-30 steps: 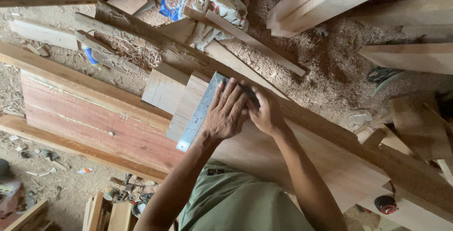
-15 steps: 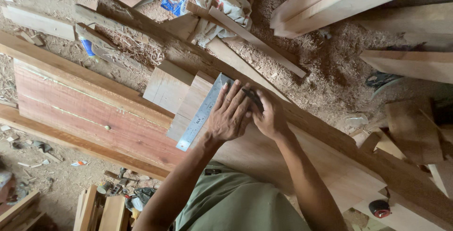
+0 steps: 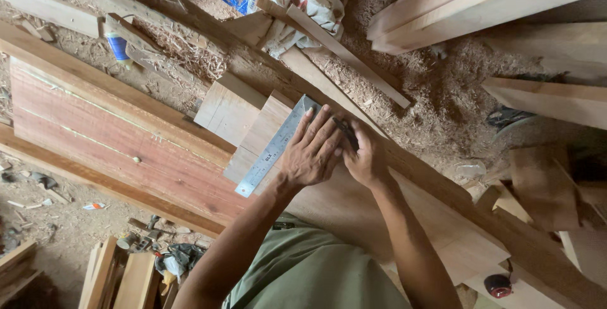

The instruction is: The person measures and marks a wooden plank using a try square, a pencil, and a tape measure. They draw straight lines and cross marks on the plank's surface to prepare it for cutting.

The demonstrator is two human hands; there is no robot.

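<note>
since the earlier frames the view has drifted a little, while both hands stay pressed on the metal square [image 3: 273,148], hardly shifted along the pale board [image 3: 265,133]. the left hand [image 3: 311,151] lies flat with fingers spread over the steel blade, pinning it across the board beside the reddish plank [image 3: 120,138], and the right hand [image 3: 365,157] is closed around the dark stock at the board's far edge. the square looks thin, stiff, light and slick on sawdust, best held by firm downward pressure on the blade and stock together.
</note>
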